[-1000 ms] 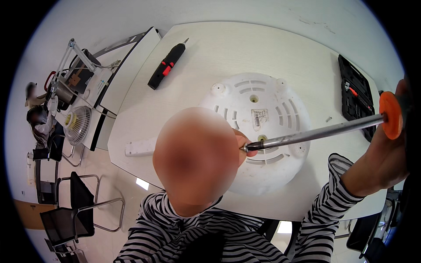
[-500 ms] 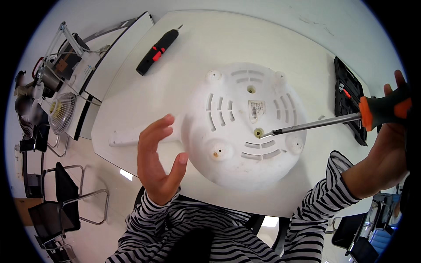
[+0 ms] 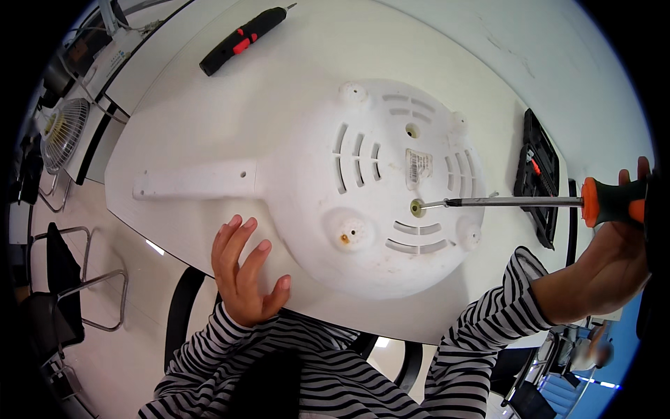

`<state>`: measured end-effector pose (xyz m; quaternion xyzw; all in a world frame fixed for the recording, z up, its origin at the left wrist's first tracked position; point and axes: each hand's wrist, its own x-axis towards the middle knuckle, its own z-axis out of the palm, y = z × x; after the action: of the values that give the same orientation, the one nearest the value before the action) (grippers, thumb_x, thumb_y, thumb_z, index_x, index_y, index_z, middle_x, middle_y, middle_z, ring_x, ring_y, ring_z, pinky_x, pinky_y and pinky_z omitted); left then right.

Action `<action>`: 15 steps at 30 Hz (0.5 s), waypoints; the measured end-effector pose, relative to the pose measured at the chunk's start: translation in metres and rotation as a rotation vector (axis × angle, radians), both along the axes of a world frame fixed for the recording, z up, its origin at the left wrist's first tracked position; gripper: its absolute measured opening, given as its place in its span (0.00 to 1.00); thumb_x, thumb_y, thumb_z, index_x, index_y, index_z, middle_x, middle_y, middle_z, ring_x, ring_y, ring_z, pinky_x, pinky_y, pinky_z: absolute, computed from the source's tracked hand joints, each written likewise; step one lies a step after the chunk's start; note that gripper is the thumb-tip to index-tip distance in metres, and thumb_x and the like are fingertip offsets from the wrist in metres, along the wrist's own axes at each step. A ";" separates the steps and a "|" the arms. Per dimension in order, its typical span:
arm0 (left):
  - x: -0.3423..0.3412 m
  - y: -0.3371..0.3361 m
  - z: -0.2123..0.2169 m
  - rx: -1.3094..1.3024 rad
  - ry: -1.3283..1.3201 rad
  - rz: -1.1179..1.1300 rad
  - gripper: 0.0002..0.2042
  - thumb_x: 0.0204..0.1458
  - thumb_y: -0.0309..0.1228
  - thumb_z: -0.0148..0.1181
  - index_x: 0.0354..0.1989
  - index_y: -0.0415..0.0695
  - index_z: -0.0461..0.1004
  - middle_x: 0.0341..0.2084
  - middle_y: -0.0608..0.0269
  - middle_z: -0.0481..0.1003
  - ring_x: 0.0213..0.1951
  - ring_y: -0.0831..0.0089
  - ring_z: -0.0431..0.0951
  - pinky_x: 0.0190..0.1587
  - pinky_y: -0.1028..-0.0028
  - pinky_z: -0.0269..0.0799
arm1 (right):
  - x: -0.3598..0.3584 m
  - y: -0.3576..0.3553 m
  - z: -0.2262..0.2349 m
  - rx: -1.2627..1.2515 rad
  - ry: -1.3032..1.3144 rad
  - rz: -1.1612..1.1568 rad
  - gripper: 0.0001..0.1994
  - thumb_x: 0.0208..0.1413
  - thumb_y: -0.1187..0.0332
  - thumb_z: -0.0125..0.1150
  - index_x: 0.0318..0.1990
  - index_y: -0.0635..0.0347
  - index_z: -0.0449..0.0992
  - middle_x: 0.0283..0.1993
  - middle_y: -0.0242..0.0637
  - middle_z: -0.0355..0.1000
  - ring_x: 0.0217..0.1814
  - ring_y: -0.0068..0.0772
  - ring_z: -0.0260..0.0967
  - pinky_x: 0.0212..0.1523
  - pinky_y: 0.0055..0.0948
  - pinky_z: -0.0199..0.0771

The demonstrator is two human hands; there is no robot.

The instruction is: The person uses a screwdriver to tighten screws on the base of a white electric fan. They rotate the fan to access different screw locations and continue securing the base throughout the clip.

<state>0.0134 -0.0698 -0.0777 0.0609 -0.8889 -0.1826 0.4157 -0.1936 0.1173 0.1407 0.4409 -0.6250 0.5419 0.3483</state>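
White plastic all over the middle of the shot: an upturned round appliance base (image 3: 377, 195) lies bottom-up on the white table (image 3: 209, 119), with a flat white handle sticking out toward the left. Black tool case (image 3: 539, 174) sits open at the table's right edge, just past the base, with a few small bits in it, one with a red part; can't make out more than that. On the underside of the base there's a small pale rectangular label (image 3: 419, 167) near the centre, print too small to read anyway. Base has rows of curved vent slots, round feet bumps around the rim, and some brownish grime at a couple of the screw holes.

Right hand (image 3: 607, 258) is wrapped around the orange and black grip of a long screwdriver (image 3: 516, 202), whose tip sits in a screw hole just below the label. Left hand (image 3: 244, 269) is open, fingers loosely spread, holding nothing, hovering at the near-left edge of the base. Black and red electric screwdriver (image 3: 241, 38) lies at the far left, well apart
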 end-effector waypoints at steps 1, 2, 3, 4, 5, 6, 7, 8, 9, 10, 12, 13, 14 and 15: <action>0.001 0.000 -0.001 0.003 -0.004 0.004 0.20 0.45 0.35 0.53 0.47 0.39 0.64 0.48 0.43 0.65 0.52 0.48 0.62 0.53 0.55 0.58 | 0.000 -0.001 0.000 -0.005 -0.008 0.008 0.24 0.58 0.62 0.44 0.60 0.57 0.49 0.46 0.50 0.63 0.41 0.45 0.71 0.32 0.30 0.83; 0.002 0.000 0.000 0.005 -0.008 0.007 0.20 0.45 0.35 0.53 0.47 0.39 0.64 0.48 0.43 0.65 0.52 0.48 0.63 0.53 0.55 0.58 | -0.001 -0.001 0.000 -0.011 -0.014 0.016 0.24 0.58 0.62 0.44 0.60 0.57 0.49 0.46 0.50 0.63 0.41 0.45 0.71 0.32 0.30 0.83; 0.002 -0.001 0.001 0.008 -0.012 0.010 0.20 0.45 0.35 0.53 0.47 0.39 0.64 0.48 0.43 0.65 0.52 0.49 0.63 0.53 0.55 0.58 | -0.006 0.002 0.000 -0.009 -0.017 0.050 0.24 0.58 0.62 0.44 0.59 0.58 0.49 0.46 0.50 0.63 0.41 0.45 0.71 0.33 0.30 0.83; 0.002 -0.001 0.001 0.012 -0.009 0.010 0.20 0.44 0.34 0.52 0.46 0.39 0.64 0.47 0.44 0.65 0.52 0.49 0.63 0.53 0.55 0.58 | -0.007 0.003 0.000 -0.004 -0.016 0.066 0.24 0.58 0.62 0.44 0.59 0.58 0.49 0.46 0.50 0.63 0.41 0.45 0.71 0.33 0.30 0.83; 0.002 -0.001 0.001 0.011 -0.007 0.006 0.20 0.44 0.34 0.52 0.46 0.39 0.64 0.47 0.44 0.65 0.52 0.49 0.63 0.53 0.55 0.59 | -0.008 0.004 0.001 0.002 -0.017 0.082 0.24 0.58 0.62 0.44 0.59 0.59 0.49 0.46 0.50 0.63 0.41 0.45 0.71 0.33 0.30 0.83; 0.002 -0.001 0.000 0.010 -0.006 0.001 0.20 0.44 0.34 0.52 0.46 0.39 0.64 0.47 0.44 0.65 0.52 0.49 0.63 0.53 0.56 0.59 | -0.008 0.004 0.001 0.011 -0.017 0.082 0.24 0.58 0.62 0.44 0.60 0.59 0.49 0.46 0.50 0.63 0.41 0.45 0.71 0.33 0.30 0.83; 0.002 -0.002 0.000 0.004 -0.003 -0.004 0.20 0.44 0.34 0.52 0.46 0.39 0.64 0.47 0.45 0.65 0.52 0.49 0.63 0.52 0.56 0.59 | -0.008 0.005 0.000 0.014 -0.013 0.095 0.24 0.58 0.63 0.44 0.60 0.59 0.49 0.46 0.50 0.63 0.41 0.45 0.71 0.33 0.29 0.83; 0.001 -0.001 -0.001 0.003 0.004 0.004 0.20 0.44 0.34 0.52 0.46 0.40 0.65 0.47 0.45 0.66 0.51 0.50 0.64 0.52 0.55 0.59 | -0.009 0.006 0.000 0.018 -0.009 0.108 0.24 0.58 0.63 0.44 0.60 0.59 0.49 0.46 0.50 0.63 0.41 0.45 0.71 0.33 0.29 0.83; 0.002 -0.001 -0.002 0.007 -0.015 -0.008 0.20 0.44 0.33 0.52 0.47 0.40 0.63 0.48 0.45 0.64 0.52 0.48 0.62 0.53 0.55 0.58 | -0.012 0.009 0.001 0.020 -0.004 0.133 0.24 0.58 0.63 0.44 0.60 0.59 0.49 0.46 0.50 0.63 0.41 0.45 0.71 0.32 0.29 0.83; 0.003 -0.002 -0.003 0.004 -0.036 -0.019 0.21 0.45 0.33 0.51 0.48 0.40 0.62 0.49 0.45 0.63 0.53 0.47 0.61 0.53 0.54 0.58 | -0.012 0.008 0.000 0.029 -0.002 0.141 0.24 0.58 0.63 0.44 0.60 0.58 0.49 0.46 0.50 0.63 0.41 0.45 0.71 0.32 0.28 0.83; 0.004 -0.002 -0.003 -0.004 -0.061 -0.029 0.21 0.45 0.32 0.50 0.49 0.40 0.61 0.50 0.45 0.62 0.54 0.46 0.60 0.54 0.53 0.57 | -0.007 0.001 0.000 0.062 0.006 0.141 0.24 0.58 0.63 0.44 0.60 0.57 0.48 0.46 0.50 0.63 0.41 0.44 0.72 0.31 0.28 0.83; 0.004 -0.003 -0.003 -0.009 -0.064 -0.031 0.21 0.45 0.32 0.50 0.49 0.39 0.61 0.50 0.45 0.62 0.54 0.46 0.60 0.53 0.53 0.58 | -0.005 -0.003 -0.001 0.075 0.004 0.143 0.24 0.58 0.63 0.44 0.60 0.57 0.48 0.46 0.50 0.63 0.40 0.44 0.72 0.31 0.28 0.83; 0.003 -0.003 -0.002 -0.015 -0.067 -0.033 0.21 0.45 0.32 0.50 0.49 0.39 0.61 0.49 0.45 0.62 0.53 0.46 0.60 0.53 0.53 0.58 | -0.003 -0.007 -0.002 0.088 0.003 0.147 0.24 0.58 0.63 0.44 0.60 0.56 0.47 0.46 0.50 0.63 0.40 0.44 0.72 0.31 0.28 0.83; 0.004 -0.003 -0.002 -0.019 -0.068 -0.029 0.21 0.45 0.32 0.50 0.49 0.39 0.61 0.49 0.44 0.62 0.53 0.46 0.60 0.53 0.53 0.58 | -0.003 -0.010 -0.003 0.090 -0.005 0.165 0.25 0.58 0.63 0.45 0.60 0.55 0.47 0.46 0.50 0.63 0.39 0.44 0.72 0.30 0.28 0.83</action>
<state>0.0169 -0.0725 -0.0796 0.0502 -0.9051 -0.1782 0.3829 -0.1963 0.1075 0.1376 0.5049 -0.6111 0.5411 0.2808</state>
